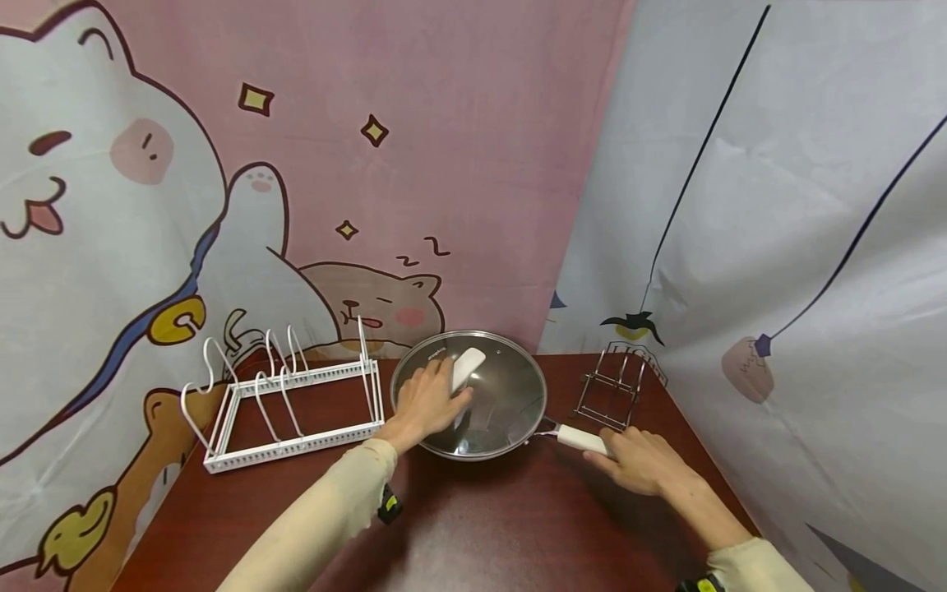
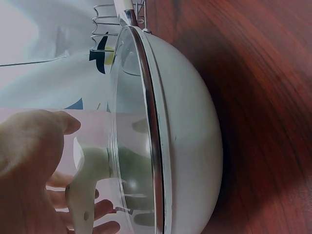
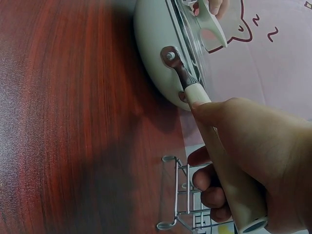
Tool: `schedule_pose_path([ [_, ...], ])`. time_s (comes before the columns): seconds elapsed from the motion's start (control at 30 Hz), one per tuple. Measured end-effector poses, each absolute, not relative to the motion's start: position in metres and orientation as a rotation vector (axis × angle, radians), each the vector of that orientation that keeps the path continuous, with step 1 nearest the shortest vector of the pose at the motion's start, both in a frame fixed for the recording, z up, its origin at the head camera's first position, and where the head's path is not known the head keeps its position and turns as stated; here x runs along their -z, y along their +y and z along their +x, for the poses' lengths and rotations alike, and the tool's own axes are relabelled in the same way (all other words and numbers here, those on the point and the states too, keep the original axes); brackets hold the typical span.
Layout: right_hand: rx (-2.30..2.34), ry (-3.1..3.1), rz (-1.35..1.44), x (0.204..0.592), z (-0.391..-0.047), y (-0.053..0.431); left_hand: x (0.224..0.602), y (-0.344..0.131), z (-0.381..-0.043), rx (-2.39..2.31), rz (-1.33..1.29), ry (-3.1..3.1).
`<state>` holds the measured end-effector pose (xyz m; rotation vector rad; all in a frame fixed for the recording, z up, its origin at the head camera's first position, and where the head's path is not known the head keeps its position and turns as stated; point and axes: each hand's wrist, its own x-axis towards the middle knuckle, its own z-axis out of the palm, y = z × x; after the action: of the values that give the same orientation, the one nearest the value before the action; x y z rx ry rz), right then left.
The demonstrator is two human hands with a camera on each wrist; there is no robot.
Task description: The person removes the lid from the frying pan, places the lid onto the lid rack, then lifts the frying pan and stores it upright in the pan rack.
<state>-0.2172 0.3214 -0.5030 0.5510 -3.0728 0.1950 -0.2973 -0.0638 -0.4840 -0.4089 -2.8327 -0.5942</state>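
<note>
A white wok [image 2: 192, 131] with a rounded body stands on the table under a glass lid [image 1: 506, 395]. The lid's white handle [image 1: 467, 368] rises from its middle. My left hand [image 1: 427, 401] is at that handle, its fingers reaching past it and the thumb standing apart from it, as the left wrist view shows. On the right, my right hand [image 1: 642, 462] holds the wok's long cream-white handle [image 3: 222, 168]. The thumb lies along its upper side and the fingers curl round beneath; part of the grip is hidden by the handle.
Left of the wok stands a white rack [image 1: 296, 448] with several upright loops. A small metal wire rack [image 1: 608, 380] stands behind my right hand. The dark red wooden table [image 1: 473, 534] meets printed cloth walls [image 1: 473, 205] at the back and sides.
</note>
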Motion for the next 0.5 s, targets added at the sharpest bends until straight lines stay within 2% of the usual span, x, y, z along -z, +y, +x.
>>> schedule_pose_path([
  [0.03, -0.197, -3.072, 0.551, 0.503, -0.217, 0.321, 0.497, -0.066, -0.307, 0.602, -0.430, -2.803],
  [0.13, -0.197, -3.070, 0.552, 0.503, -0.217, 0.322, 0.498, -0.065, -0.309, 0.600, -0.419, -2.808],
  [0.23, -0.195, -3.074, 0.549, 0.503, -0.217, 0.322, 0.497, -0.063, -0.309, 0.602, -0.398, -2.821],
  [0.27, -0.196, -3.077, 0.546, 0.503, -0.217, 0.322, 0.484, -0.059, -0.300, 0.591, -0.369, -2.850],
  [0.5, -0.202, -3.098, 0.534, 0.504, -0.217, 0.322, 0.483, -0.054, -0.296, 0.552, -0.333, -2.858],
])
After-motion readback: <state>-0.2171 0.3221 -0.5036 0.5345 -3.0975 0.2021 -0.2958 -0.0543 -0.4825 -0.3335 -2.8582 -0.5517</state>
